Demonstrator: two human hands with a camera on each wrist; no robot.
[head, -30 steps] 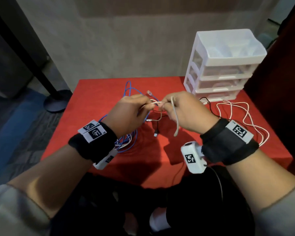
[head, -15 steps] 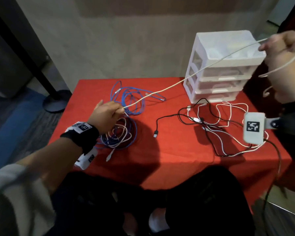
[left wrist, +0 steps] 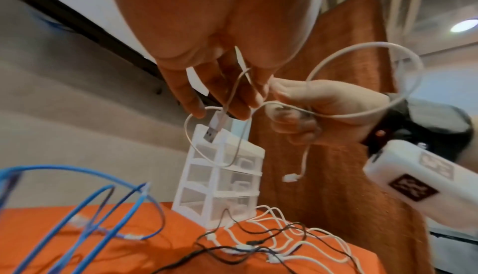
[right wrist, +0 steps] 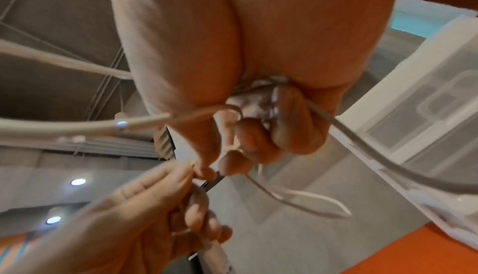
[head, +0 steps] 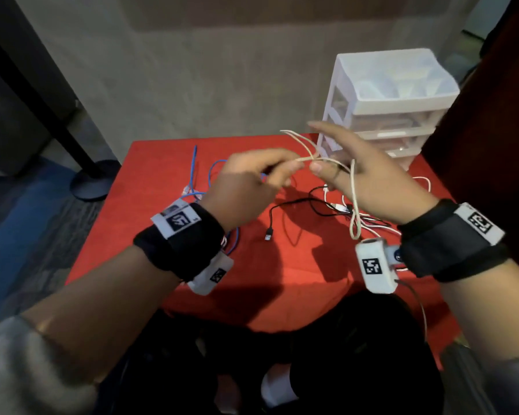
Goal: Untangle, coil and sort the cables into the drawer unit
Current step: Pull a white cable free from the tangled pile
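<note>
Centre frame, above red desk (head: 168,163): left hand (head: 246,187) pinches white USB cable (head: 353,202); right hand (head: 369,178), fingers curled, holds its loops. Drawer unit (head: 393,106) upper right. Risk: loops slipping, recoiling into tangle.

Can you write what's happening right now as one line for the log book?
step: coiling | left hand: pinches white cable | right hand: holds its loops | blue cable, black cable: on table | drawer unit: drawers shut
</note>
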